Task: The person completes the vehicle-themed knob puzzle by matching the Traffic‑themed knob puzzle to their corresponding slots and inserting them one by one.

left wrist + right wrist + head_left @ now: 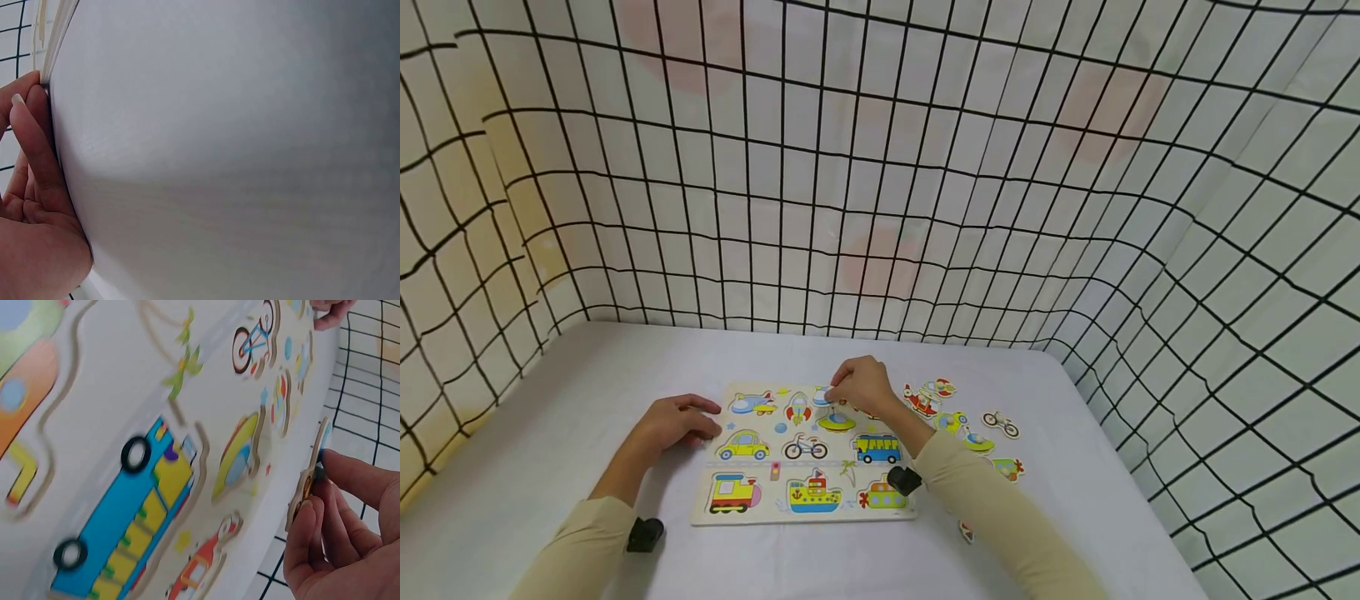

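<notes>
A flat wooden puzzle board lies on the table, printed with vehicles in recessed outlines. Over its top row, my right hand pinches a thin wooden puzzle piece between thumb and fingers. The right wrist view shows that piece nearly edge-on, raised off the board, its picture mostly turned away. Near it on the board are the flying saucer picture and the bus picture. At the board's left edge rests my left hand, fingers relaxed and fingertips touching the rim.
Loose pieces lie right of the board: a helicopter, a bicycle, a flying saucer and a submarine, among several. A small piece shows beside the right forearm. Black netting over white walls surrounds the white table.
</notes>
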Action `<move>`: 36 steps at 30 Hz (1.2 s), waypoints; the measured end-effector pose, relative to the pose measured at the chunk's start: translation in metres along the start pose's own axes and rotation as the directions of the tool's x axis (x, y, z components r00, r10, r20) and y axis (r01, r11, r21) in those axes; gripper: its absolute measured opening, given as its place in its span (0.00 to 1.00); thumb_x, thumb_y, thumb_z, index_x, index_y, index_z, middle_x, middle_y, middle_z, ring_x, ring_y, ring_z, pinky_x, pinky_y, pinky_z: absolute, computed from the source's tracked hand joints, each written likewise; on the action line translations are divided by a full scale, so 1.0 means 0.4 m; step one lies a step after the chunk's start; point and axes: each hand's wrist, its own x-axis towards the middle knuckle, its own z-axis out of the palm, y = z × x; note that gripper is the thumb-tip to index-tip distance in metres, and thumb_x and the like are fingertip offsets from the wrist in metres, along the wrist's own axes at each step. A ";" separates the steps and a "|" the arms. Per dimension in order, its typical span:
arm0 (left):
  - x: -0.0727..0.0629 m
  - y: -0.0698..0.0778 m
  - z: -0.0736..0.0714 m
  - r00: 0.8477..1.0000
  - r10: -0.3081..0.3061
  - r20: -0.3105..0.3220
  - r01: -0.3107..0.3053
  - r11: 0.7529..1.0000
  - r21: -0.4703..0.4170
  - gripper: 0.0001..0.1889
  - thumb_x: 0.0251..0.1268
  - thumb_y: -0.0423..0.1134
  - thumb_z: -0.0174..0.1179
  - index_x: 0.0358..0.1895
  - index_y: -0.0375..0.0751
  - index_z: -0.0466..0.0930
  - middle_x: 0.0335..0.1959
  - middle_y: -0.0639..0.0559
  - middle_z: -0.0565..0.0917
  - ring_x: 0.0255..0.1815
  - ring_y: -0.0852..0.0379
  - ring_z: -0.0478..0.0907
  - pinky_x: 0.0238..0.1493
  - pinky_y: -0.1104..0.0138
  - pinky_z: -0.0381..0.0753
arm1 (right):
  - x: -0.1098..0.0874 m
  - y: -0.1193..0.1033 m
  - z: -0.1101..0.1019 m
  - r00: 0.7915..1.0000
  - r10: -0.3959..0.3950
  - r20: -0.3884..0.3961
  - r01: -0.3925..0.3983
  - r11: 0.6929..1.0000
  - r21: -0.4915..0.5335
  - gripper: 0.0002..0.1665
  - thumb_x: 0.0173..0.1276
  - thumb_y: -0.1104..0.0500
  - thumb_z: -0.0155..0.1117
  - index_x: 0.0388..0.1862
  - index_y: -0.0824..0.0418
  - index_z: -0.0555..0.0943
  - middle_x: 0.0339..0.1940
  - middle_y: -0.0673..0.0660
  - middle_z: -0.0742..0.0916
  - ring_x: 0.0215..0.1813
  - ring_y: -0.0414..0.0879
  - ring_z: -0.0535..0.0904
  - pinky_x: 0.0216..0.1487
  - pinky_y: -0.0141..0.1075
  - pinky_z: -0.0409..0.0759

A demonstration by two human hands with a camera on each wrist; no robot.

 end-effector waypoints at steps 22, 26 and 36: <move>-0.006 -0.002 -0.001 0.999 0.037 0.000 -0.037 0.999 0.006 0.26 0.54 0.38 0.70 0.58 0.35 0.81 0.37 0.46 0.88 0.32 0.49 0.78 0.35 0.64 0.79 | 0.020 -0.068 0.203 0.992 -0.027 -0.125 0.045 0.990 0.137 0.08 0.54 0.60 0.80 0.27 0.58 0.86 0.21 0.49 0.88 0.23 0.36 0.76 0.34 0.30 0.73; -0.002 -0.003 0.002 1.000 0.030 -0.001 -0.030 1.000 0.008 0.25 0.54 0.38 0.70 0.57 0.35 0.81 0.36 0.46 0.88 0.31 0.50 0.78 0.35 0.65 0.79 | 0.022 -0.083 0.235 0.987 -0.005 -0.161 0.028 0.990 0.140 0.07 0.54 0.60 0.80 0.25 0.57 0.87 0.20 0.48 0.87 0.28 0.38 0.76 0.39 0.33 0.75; 0.000 -0.002 -0.001 1.000 0.016 0.005 -0.016 1.000 -0.006 0.25 0.54 0.38 0.71 0.57 0.36 0.82 0.35 0.47 0.88 0.30 0.50 0.79 0.35 0.65 0.80 | 0.024 -0.127 0.280 0.981 0.054 -0.184 -0.022 0.984 0.176 0.07 0.54 0.59 0.81 0.28 0.56 0.88 0.21 0.47 0.88 0.38 0.40 0.79 0.41 0.32 0.75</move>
